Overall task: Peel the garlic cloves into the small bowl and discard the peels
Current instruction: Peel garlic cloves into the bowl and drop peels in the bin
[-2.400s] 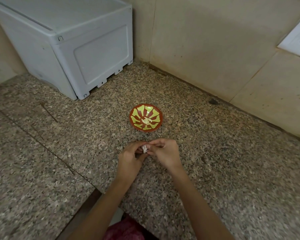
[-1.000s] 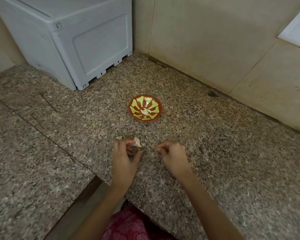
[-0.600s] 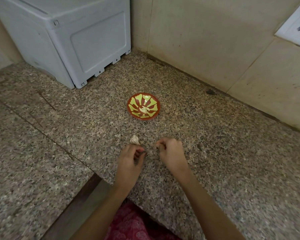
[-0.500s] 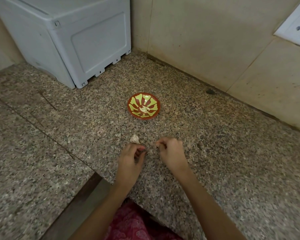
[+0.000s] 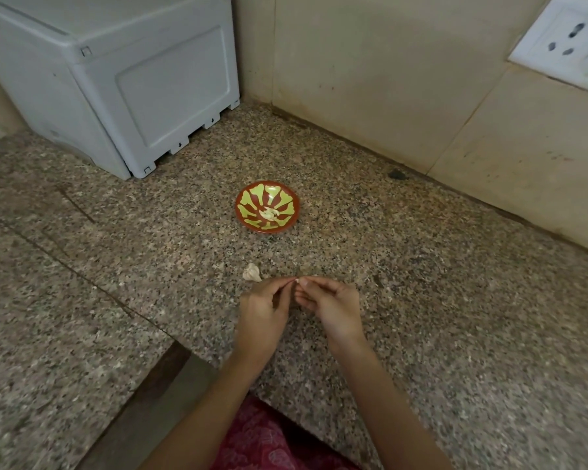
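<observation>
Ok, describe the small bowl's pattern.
Yellow-green petal shapes on the red-brown small round bowl; head view.

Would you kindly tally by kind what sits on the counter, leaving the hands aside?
Bowl: 1
Box: 1
Loose garlic piece: 1
Total: 3. The cloves in the bowl are too small to count.

Speckled granite counter point(image 5: 421, 300); a seam runs diagonally across its left part. On it: red-and-green bowl point(image 5: 248, 198) mid-counter; grey-white box point(image 5: 116, 89) in the back left corner; garlic piece point(image 5: 252, 273) near the bowl, on its front side, apart from it; small pale scrap point(image 5: 218, 266) just left of the piece. Dark spot point(image 5: 397, 174) at the wall joint, right of the bowl.
</observation>
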